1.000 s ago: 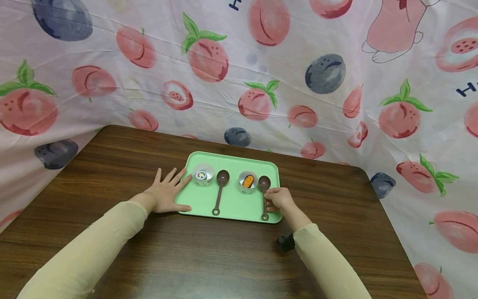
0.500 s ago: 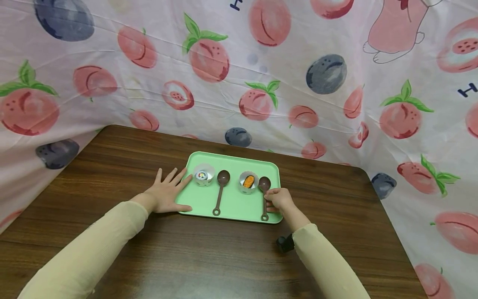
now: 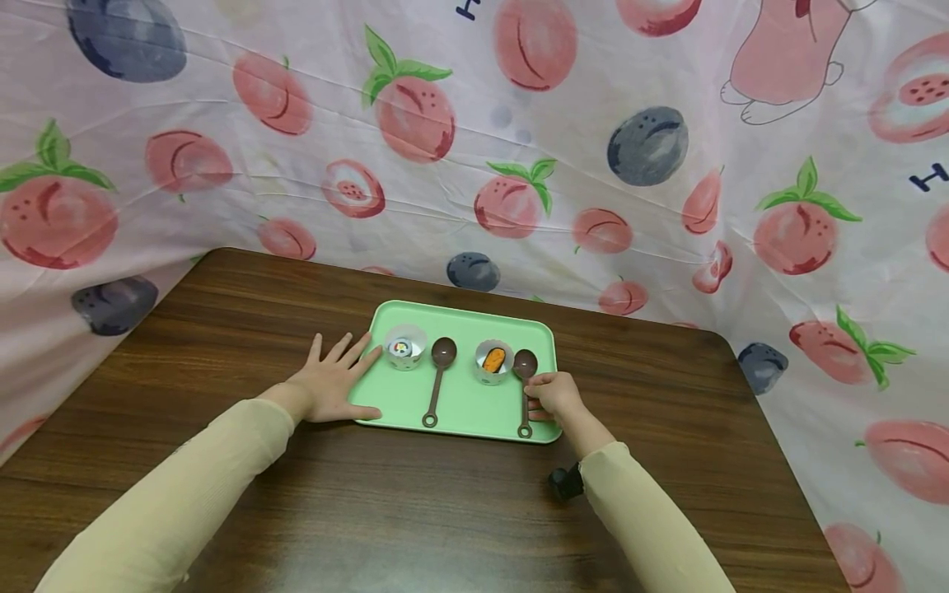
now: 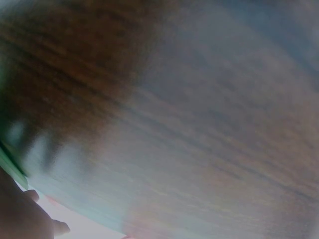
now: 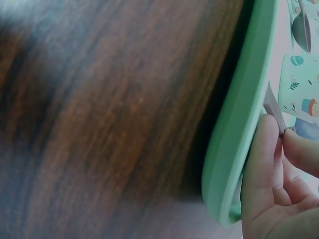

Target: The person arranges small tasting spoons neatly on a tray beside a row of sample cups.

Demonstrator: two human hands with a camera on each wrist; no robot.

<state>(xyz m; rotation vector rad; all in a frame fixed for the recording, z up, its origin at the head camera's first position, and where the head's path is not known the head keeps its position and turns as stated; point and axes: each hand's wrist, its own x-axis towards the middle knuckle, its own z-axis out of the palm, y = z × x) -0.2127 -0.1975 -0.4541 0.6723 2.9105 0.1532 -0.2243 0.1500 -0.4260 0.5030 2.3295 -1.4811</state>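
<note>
My left hand is spread with straight fingers at the left edge of a light green tray. Its fingertips and thumb reach over the rim. With my right hand I pinch the handle of a brown spoon lying at the tray's right side; the thumb and forefinger meet on it in the right wrist view. A second brown spoon lies mid-tray. A printed paper cup between the spoons holds an orange oblong piece. The left cup holds a small sushi-roll-like piece.
The tray lies on a dark brown wooden table. A black object sits at the right wrist, under the sleeve. Behind the table hangs a pale cloth printed with peaches. The left wrist view is mostly blurred tabletop.
</note>
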